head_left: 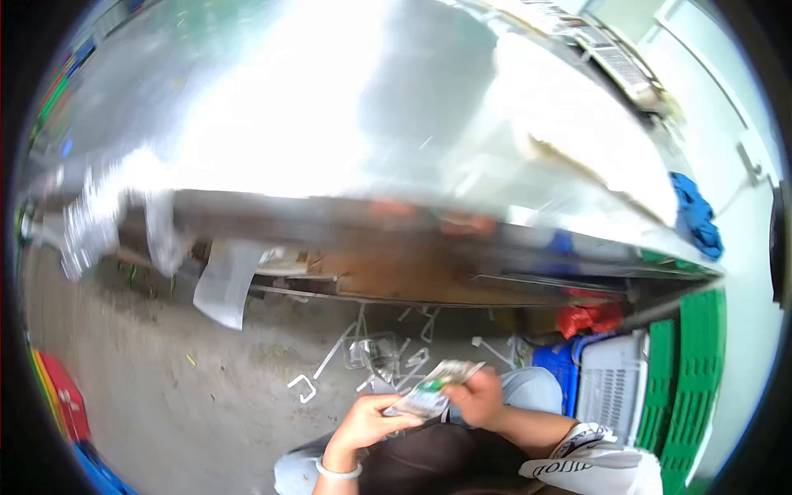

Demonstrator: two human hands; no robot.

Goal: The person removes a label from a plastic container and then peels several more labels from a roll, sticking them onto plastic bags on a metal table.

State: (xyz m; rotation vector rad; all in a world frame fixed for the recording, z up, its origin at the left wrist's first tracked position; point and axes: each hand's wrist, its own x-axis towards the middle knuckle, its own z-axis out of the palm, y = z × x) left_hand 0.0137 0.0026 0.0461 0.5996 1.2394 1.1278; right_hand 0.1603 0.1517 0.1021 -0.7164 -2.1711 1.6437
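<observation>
A flat, printed packet-like piece (433,389), whitish with dark print and a green patch, lies slantwise between both hands above my lap. Motion blur hides its exact kind. My left hand (368,419), with a white band at the wrist, pinches its lower left end, thumb on top. My right hand (478,398) grips its upper right end with bent fingers. Under the hands are a dark apron or cloth (421,462) and my pale blue trouser legs.
A shiny metal table (429,124) stands ahead, with a lower shelf (396,276). Clear plastic (91,223) hangs at its left corner. White strips (334,351) litter the floor. Grey (610,379), blue and green crates stand right; a blue cloth (697,214) lies at the table's right end.
</observation>
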